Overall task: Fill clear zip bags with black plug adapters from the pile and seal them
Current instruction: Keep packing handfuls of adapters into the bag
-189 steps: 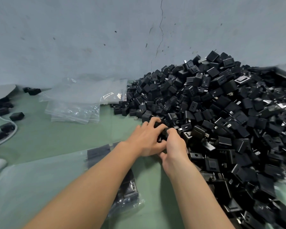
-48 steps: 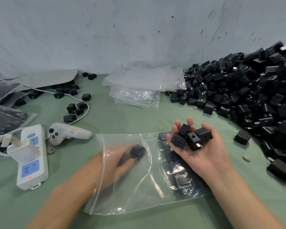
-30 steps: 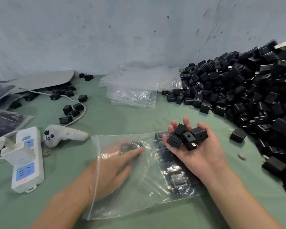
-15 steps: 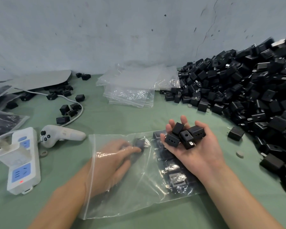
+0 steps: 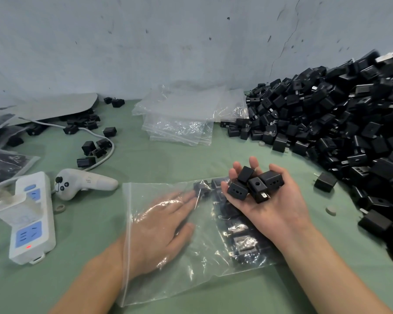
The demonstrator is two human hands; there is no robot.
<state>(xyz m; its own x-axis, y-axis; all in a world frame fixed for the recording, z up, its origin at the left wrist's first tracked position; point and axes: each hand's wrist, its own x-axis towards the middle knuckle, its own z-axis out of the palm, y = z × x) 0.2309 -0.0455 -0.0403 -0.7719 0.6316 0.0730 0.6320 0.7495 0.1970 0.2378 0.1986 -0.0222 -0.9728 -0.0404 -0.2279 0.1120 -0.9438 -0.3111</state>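
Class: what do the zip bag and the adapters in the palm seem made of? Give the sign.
Zip bag: probably thin plastic film, clear and glossy; the left hand shows through.
Adapters on the right hand: likely moulded plastic, matte black; prongs shiny metal.

Your left hand (image 5: 161,225) lay palm down at lower centre of the frame, fingers straight and together, pointing to the upper right. Your right hand (image 5: 275,207) sat palm up right of centre, fingers loosely cupped, carrying several adapters (image 5: 254,184).
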